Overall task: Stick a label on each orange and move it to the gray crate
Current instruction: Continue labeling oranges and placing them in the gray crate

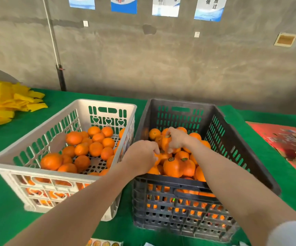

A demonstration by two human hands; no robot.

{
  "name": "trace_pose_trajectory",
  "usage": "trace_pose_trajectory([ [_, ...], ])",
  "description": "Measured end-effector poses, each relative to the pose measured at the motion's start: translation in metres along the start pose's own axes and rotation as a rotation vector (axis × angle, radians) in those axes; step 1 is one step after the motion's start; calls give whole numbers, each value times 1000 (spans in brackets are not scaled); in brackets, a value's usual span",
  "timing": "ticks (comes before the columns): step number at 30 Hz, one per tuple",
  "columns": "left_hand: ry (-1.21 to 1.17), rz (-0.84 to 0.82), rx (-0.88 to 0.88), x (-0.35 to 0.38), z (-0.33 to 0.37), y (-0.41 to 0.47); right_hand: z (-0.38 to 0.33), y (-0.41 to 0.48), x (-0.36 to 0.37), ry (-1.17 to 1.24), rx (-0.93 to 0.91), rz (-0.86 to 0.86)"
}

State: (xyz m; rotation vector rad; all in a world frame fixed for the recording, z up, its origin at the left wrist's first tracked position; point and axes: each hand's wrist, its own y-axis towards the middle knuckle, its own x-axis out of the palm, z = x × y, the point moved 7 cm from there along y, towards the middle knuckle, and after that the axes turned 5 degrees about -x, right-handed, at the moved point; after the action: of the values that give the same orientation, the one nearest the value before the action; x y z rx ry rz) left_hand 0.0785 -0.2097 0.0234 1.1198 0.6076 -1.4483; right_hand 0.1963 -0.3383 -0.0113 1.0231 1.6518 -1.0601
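The gray crate [232, 132] on the right holds a heap of labelled oranges [173, 166]. Both my hands are inside it. My right hand [176, 139] grips an orange [165, 142] above the heap. Lower and to the left, my left hand [144, 157] curls its fingers round another orange [157, 158] that lies on the heap. The white crate [37, 139] on the left holds several unlabelled oranges [95, 148].
A sheet of labels [104, 243] lies at the near table edge. Yellow foam nets [6, 102] are piled at the far left, red cardboard boxes [289, 141] lie flat at the right. A concrete wall stands behind the green table [5, 192].
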Motion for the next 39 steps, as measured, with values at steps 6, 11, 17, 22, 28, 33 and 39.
trace_pose_trajectory([
  [6, -50, -3, -34, -2, -1, -1, 16, 14, 30, -102, 27, -148],
  [11, -101, 44, -48, -10, -1, -3, -12, -27, -38, 159, -51, 384],
  [17, -130, 124, -29, -19, 3, -9, -111, -199, -36, 573, -837, 917],
  [22, -219, 99, -1, -18, 3, -22, -94, -208, 150, 178, -517, -107],
  [28, -247, 280, 7, -22, 6, -59, -38, -182, 229, -26, -151, -360],
  [33, -280, 627, 94, -29, 3, -135, -40, -174, 243, 43, -114, -317],
  [39, -493, -16, -536, 82, -52, -183, -37, -177, 225, 331, -163, -149],
])
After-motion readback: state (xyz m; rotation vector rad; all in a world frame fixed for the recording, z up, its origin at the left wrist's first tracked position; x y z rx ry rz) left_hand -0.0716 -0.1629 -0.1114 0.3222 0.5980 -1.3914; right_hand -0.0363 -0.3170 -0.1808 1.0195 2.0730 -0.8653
